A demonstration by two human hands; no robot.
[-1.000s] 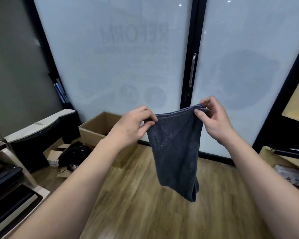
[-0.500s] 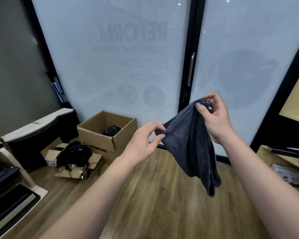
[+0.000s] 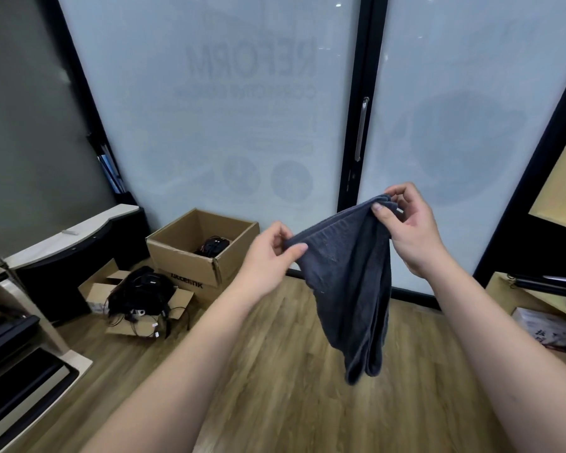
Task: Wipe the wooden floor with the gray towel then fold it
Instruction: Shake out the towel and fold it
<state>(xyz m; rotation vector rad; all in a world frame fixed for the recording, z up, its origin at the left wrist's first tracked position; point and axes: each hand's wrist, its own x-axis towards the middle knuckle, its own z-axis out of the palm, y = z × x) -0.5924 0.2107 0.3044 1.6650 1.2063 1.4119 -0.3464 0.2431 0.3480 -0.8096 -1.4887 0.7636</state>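
A dark gray towel (image 3: 350,282) hangs in the air in front of me, doubled over, its lower end dangling above the wooden floor (image 3: 275,371). My left hand (image 3: 272,253) pinches the towel's lower left top corner between thumb and fingers. My right hand (image 3: 409,227) pinches the higher right corner, where several layers are bunched together. The top edge slopes up from left to right between the two hands.
An open cardboard box (image 3: 203,246) with black cables stands by the frosted glass doors (image 3: 242,109). A flattened box with a black tangle of cables (image 3: 141,295) lies left of it. Low shelving (image 3: 30,322) fills the left; a desk with papers (image 3: 543,322) is at right.
My left hand dropped lower and away from the right, then rose a little, so the towel's top edge is now stretched on a slope. The towel swung slightly to the right.
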